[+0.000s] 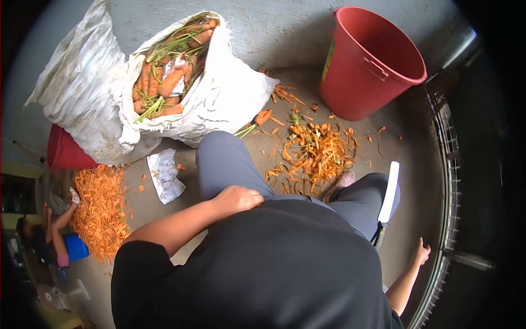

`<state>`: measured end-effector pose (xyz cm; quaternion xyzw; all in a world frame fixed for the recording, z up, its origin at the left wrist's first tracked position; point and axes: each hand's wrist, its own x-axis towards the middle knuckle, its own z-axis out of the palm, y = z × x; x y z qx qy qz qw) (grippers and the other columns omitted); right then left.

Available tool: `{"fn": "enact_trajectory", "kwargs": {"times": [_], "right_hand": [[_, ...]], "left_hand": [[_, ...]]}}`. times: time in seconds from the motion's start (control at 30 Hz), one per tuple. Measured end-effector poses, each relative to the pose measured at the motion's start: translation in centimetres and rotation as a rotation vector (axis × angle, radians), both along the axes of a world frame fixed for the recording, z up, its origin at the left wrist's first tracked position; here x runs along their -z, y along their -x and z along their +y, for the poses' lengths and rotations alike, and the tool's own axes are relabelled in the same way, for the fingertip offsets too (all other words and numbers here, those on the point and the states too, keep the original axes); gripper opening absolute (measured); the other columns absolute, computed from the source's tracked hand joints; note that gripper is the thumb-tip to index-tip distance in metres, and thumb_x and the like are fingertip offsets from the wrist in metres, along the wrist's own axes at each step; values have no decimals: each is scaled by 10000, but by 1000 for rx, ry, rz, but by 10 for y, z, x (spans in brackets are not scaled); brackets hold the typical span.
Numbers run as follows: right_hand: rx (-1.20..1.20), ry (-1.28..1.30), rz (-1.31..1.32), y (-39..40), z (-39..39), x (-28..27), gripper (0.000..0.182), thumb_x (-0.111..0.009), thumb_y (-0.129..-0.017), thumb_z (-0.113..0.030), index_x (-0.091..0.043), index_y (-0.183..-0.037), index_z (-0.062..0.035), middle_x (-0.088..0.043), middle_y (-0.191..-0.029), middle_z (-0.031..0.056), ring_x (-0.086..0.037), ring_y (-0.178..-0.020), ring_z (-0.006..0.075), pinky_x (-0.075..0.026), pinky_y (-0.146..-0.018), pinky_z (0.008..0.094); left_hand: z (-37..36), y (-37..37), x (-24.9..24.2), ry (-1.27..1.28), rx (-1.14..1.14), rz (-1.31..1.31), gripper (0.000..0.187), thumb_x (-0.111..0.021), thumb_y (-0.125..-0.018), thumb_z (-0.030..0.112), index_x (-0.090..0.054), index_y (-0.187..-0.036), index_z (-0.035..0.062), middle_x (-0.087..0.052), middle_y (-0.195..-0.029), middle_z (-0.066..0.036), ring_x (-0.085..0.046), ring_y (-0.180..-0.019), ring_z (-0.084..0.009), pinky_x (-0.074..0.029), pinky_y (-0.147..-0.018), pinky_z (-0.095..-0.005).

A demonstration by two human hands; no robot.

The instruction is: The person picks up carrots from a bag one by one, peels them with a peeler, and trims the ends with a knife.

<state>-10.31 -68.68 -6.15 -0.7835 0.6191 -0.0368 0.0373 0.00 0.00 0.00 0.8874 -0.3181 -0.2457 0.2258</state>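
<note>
Carrots fill a white sack, its mouth gaping toward a seated person, apparently for easy reach. The left hand rests at the lap, fingers gathered; the right hand extends outward, one finger out. Whether either grips anything cannot be told. A white-bladed tool sits at the right thigh, likely kept handy. Peelings litter the brown floor near a foot, below a pale wall and upright red bucket. A second person sits by a larger heap.
</note>
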Motion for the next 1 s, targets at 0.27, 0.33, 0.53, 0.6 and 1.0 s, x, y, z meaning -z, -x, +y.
{"fn": "enact_trajectory", "kwargs": {"times": [0.27, 0.33, 0.53, 0.6, 1.0], "right_hand": [[-604, -175, -324, -138, 99, 2, 519, -663, -741, -293, -480, -1157, -42, -475, -1147, 143, -460, -1080, 266, -366, -917, 354], [-722, -217, -387, -159, 128, -6, 453, -648, -761, -245, -494, -1138, -47, -471, -1133, 130, -460, -1072, 252, -365, -914, 349], [-932, -213, -390, -207, 178, -33, 438, -655, -754, -210, -498, -1128, -47, -483, -1122, 118, -469, -1069, 245, -365, -912, 344], [-987, -204, -399, -216, 192, -43, 432, -655, -748, -187, -498, -1125, -46, -485, -1124, 118, -473, -1065, 250, -368, -909, 344], [-1407, -166, -346, -261, 328, -115, 422, -689, -626, -66, -528, -1013, -24, -493, -1087, 143, -479, -1022, 309, -392, -869, 365]], "left_hand": [[-2, -60, -14, 104, 36, 197, 232, -431, -836, 244, -530, -770, 45, -552, -759, -123, -545, -752, -318, -433, -658, -400], [9, -88, -30, 113, -189, 228, 321, -434, -860, 324, -548, -787, 33, -558, -773, -160, -544, -760, -332, -439, -692, -395], [160, -225, -54, -440, -1143, -727, 397, -672, -700, 280, -514, -984, 53, -492, -1046, -132, -501, -986, -318, -426, -802, -401], [209, -251, -36, -608, -1289, -625, 553, -698, -673, 311, -459, -1105, 61, -441, -1147, -122, -475, -1041, -316, -415, -852, -395], [187, -250, -64, -327, -1292, -748, 492, -672, -673, 178, -466, -1104, 65, -533, -1062, -111, -554, -952, -262, -455, -790, -368]]}}
